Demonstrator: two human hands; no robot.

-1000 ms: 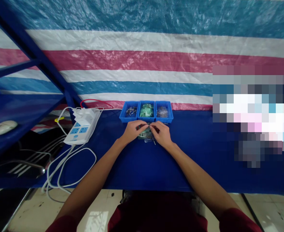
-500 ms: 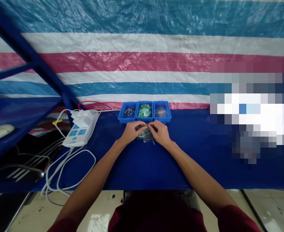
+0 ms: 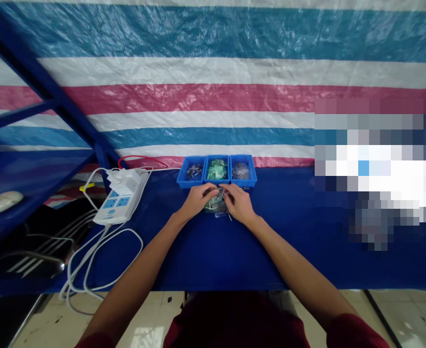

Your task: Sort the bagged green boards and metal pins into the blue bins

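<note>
My left hand (image 3: 197, 199) is bent over a small pile of clear and greenish plastic packets (image 3: 216, 206), its thumb and fingertips drawn together. Opposite it, my right hand (image 3: 240, 203) curls its fingers down at the same pile. Whatever the fingertips pinch is too small to make out. A thin metal pin (image 3: 229, 216) sticks out below the right fingers. Just beyond the hands stand three blue bins side by side: the left bin (image 3: 190, 184) holds metal pins, the middle bin (image 3: 224, 181) green packets, the right bin (image 3: 248, 183) clear packets.
On the left of the blue table (image 3: 216, 261) lies a white power strip (image 3: 113, 212) with plugs and looped cables (image 3: 140, 237). A blue metal frame (image 3: 71, 116) rises behind it, with a white mouse (image 3: 2, 202) on its shelf. Striped sheeting (image 3: 213, 96) hangs behind; the right side is pixelated.
The fingertips, which met over the pile, have moved slightly apart, with the right fingers lower onto the packets. The whole view has shifted a little downward in the picture.
</note>
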